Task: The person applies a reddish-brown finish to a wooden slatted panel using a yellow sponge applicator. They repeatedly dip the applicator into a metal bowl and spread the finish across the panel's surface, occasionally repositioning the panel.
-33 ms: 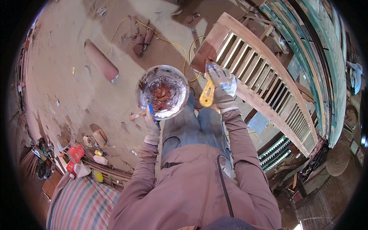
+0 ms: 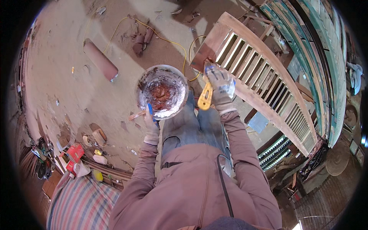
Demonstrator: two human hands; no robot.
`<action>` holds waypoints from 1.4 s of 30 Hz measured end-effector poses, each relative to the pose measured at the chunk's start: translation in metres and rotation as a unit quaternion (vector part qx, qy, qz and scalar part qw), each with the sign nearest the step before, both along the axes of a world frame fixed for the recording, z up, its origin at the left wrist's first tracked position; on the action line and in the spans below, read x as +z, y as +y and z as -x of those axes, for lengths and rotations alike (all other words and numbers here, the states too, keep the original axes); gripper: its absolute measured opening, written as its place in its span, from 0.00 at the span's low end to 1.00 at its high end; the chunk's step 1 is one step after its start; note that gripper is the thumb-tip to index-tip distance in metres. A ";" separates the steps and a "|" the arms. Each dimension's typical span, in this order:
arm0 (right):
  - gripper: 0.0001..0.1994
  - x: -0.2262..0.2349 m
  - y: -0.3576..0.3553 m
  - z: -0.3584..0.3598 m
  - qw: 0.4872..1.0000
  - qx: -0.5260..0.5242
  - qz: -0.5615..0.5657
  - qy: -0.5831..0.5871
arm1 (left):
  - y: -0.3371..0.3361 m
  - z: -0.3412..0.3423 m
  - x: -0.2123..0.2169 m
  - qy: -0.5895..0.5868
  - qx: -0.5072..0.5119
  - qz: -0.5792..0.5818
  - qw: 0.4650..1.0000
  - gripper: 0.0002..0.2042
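My gloved left hand (image 2: pixel 151 124) is closed on the near rim of a round bowl (image 2: pixel 183 92). Reddish-brown paste (image 2: pixel 161 94) lies in the middle of its whitish, crusted inside. Beside that hand a flat wooden-looking piece (image 2: pixel 137 115) sticks out to the left; whether I grip it too, I cannot tell. In my gloved right hand (image 2: pixel 222 85) is a putty knife (image 2: pixel 205 96) with a yellow handle pointing back toward me. Its blade end is at the broad solid corner of a curved, slatted wooden shutter panel (image 2: pixel 264 61), where a reddish-brown smear shows.
Green-edged curved panels (image 2: pixel 320 46) stand at the far right. A yellow cord (image 2: pixel 165 39) runs over the dusty floor behind the bowl, near a brown cylinder (image 2: pixel 100 59). At lower left are a red container (image 2: pixel 75 152) and a striped cloth (image 2: pixel 82 203).
My right hand with the putty knife has shifted slightly toward me and to the left at the panel's corner. The left hand and bowl stay nearly in place.
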State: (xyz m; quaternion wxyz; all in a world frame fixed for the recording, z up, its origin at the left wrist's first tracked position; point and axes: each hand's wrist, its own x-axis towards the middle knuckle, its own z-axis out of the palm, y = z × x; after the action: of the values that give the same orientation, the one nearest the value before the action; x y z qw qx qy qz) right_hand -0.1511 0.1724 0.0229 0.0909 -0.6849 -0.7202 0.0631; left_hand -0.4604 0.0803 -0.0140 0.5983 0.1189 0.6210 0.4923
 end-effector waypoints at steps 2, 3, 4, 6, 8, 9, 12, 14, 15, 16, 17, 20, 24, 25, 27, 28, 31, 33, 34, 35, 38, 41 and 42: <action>0.15 -0.010 -0.019 0.005 1.000 0.021 0.010 0.002 | -0.005 0.011 -0.014 -0.015 0.023 0.014 1.000 0.19; 0.15 -0.014 -0.026 0.000 0.998 0.034 0.035 0.032 | -0.009 0.016 -0.022 -0.021 0.034 0.019 0.999 0.19; 0.14 -0.013 -0.023 -0.003 0.997 0.023 0.022 0.072 | 0.000 0.014 -0.023 -0.026 0.047 0.015 0.998 0.17; 0.14 -0.011 -0.015 -0.012 0.989 0.000 -0.003 0.150 | 0.014 0.010 -0.025 -0.029 0.063 0.006 0.998 0.15; 0.15 -0.018 -0.004 -0.022 0.998 -0.013 -0.052 0.046 | 0.026 0.004 -0.018 -0.023 0.064 0.003 0.998 0.15; 0.15 -0.022 0.012 -0.028 0.995 -0.026 -0.084 0.050 | 0.033 0.002 -0.014 -0.024 0.056 0.006 0.998 0.15; 0.16 -0.020 0.028 -0.022 0.996 -0.047 -0.055 0.052 | 0.043 0.002 -0.013 0.013 0.004 0.011 1.000 0.18; 0.17 -0.032 0.017 -0.009 0.998 -0.026 -0.024 0.045 | 0.050 -0.001 -0.014 0.022 -0.036 -0.001 0.999 0.20; 0.19 -0.034 0.008 -0.002 0.998 -0.004 -0.036 0.050 | 0.052 -0.002 -0.015 0.014 -0.051 -0.013 0.999 0.21; 0.18 -0.034 0.000 0.005 0.999 0.013 0.040 0.028 | 0.052 -0.004 -0.017 0.004 -0.067 -0.023 0.997 0.22; 0.17 -0.022 0.002 0.011 0.998 0.013 0.027 0.062 | 0.050 0.000 -0.024 0.014 -0.088 -0.030 0.996 0.23; 0.16 -0.009 0.021 0.001 0.995 -0.008 -0.040 0.093 | 0.058 0.003 -0.030 -0.013 -0.097 -0.025 0.995 0.24; 0.16 -0.015 0.055 -0.016 0.995 -0.088 -0.054 0.006 | 0.077 -0.002 -0.016 -0.068 -0.066 -0.002 0.996 0.24; 0.18 -0.024 0.057 -0.015 0.995 -0.098 0.014 0.015 | 0.077 0.004 -0.023 -0.056 -0.074 -0.010 0.996 0.24; 0.17 -0.029 0.033 0.003 0.997 -0.034 -0.062 -0.028 | 0.067 0.010 -0.031 0.085 -0.139 -0.063 0.985 0.24; 0.17 -0.025 0.027 0.011 0.994 0.002 -0.101 -0.050 | 0.072 0.010 -0.030 0.041 -0.097 -0.029 0.994 0.23; 0.16 -0.020 0.040 0.001 0.994 -0.008 -0.066 0.090 | 0.076 0.020 -0.042 0.003 -0.054 -0.031 0.998 0.25; 0.15 -0.024 0.060 -0.025 0.989 -0.023 -0.099 0.108 | 0.090 0.016 -0.038 -0.040 -0.023 -0.001 0.999 0.23; 0.16 -0.027 0.077 -0.041 0.984 -0.021 -0.148 0.102 | 0.094 0.017 -0.035 -0.057 -0.006 0.016 0.998 0.23; 0.18 -0.006 0.102 -0.047 0.975 -0.025 -0.208 0.072 | 0.089 0.022 -0.041 -0.043 -0.014 -0.015 0.999 0.23; 0.18 -0.022 0.144 -0.086 0.979 -0.055 -0.196 0.030 | 0.092 0.023 -0.040 -0.025 -0.029 -0.037 0.999 0.23; 0.16 -0.037 0.157 -0.091 0.987 -0.075 -0.140 0.000 | 0.102 0.019 -0.025 -0.060 0.003 0.018 0.998 0.23; 0.15 -0.046 0.156 -0.089 0.988 -0.075 -0.136 -0.001 | 0.104 0.020 -0.028 -0.041 -0.018 0.002 0.999 0.23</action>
State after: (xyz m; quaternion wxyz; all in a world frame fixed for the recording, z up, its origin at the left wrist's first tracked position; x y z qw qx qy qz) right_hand -0.0617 0.3283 -0.0234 0.1874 -0.7184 -0.6686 -0.0431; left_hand -0.4803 0.1845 -0.0415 0.6320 0.1086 0.5946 0.4850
